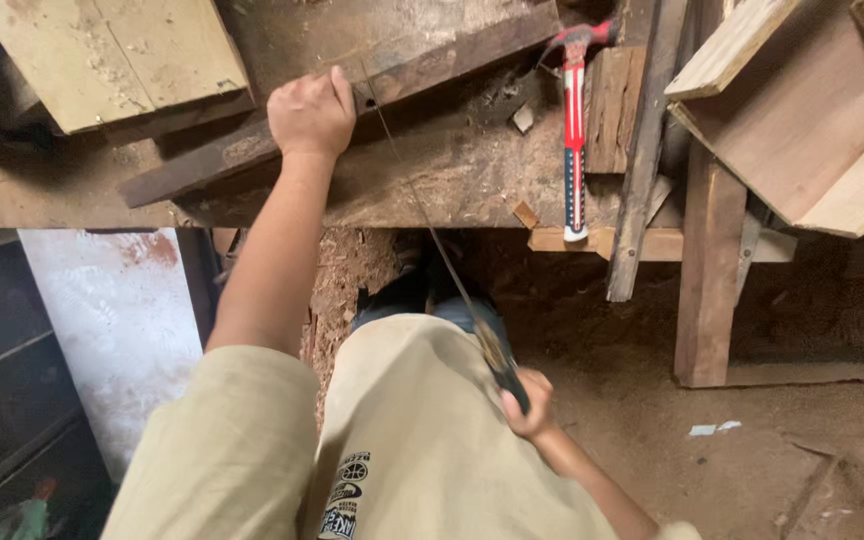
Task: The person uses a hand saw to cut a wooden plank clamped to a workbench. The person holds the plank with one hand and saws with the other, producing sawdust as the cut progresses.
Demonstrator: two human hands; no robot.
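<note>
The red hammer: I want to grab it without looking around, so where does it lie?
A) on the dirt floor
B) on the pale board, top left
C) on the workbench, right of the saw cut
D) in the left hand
C: the red hammer lies on the workbench, right of the saw.

Rough, weathered wood makes the table (472, 180); the saw (432, 235) blade is thin dull metal; at 1 o'clock, the hammer (574, 130) looks glossy red.

the person wore loose khaki shorts (402, 440) with a dark printed patch near the hem; both arms were bare, no sleeves or gloves.
</note>
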